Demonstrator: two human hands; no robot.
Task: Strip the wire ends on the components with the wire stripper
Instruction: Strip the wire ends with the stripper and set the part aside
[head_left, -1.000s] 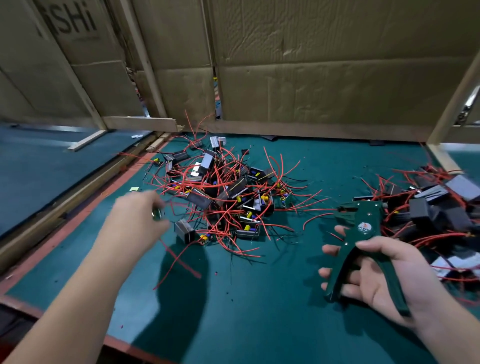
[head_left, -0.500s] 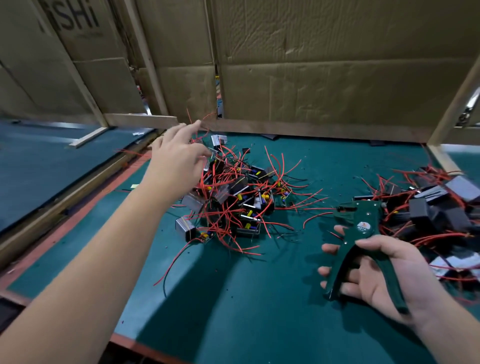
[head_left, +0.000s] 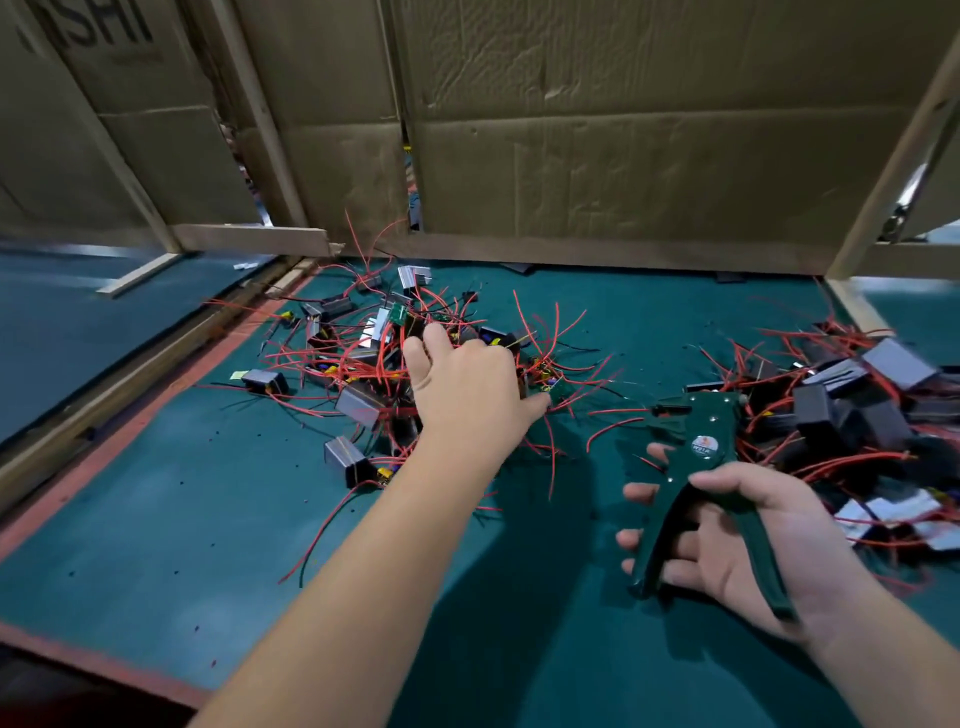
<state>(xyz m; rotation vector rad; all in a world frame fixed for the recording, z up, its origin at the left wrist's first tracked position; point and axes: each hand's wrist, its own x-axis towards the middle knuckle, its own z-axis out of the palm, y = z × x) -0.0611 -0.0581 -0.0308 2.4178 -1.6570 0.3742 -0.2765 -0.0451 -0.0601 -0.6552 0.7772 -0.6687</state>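
Stretching over the heap of wired parts (head_left: 363, 364) near the desk's (head_left: 208, 519) back edge, the left hand (head_left: 467, 384) hides its fingertips, so I cannot tell its grip. The right hand (head_left: 743, 545) grips the wire stripper (head_left: 701, 441) beside the right-edge heap (head_left: 857, 405).

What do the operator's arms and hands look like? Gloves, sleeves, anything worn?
Nothing worn shows. The left hand and right hand are bare: no gloves, and no rings visible on the parts in view. The left forearm and right forearm are bare to the frame edge, with no sleeves, watch or wristbands in view.
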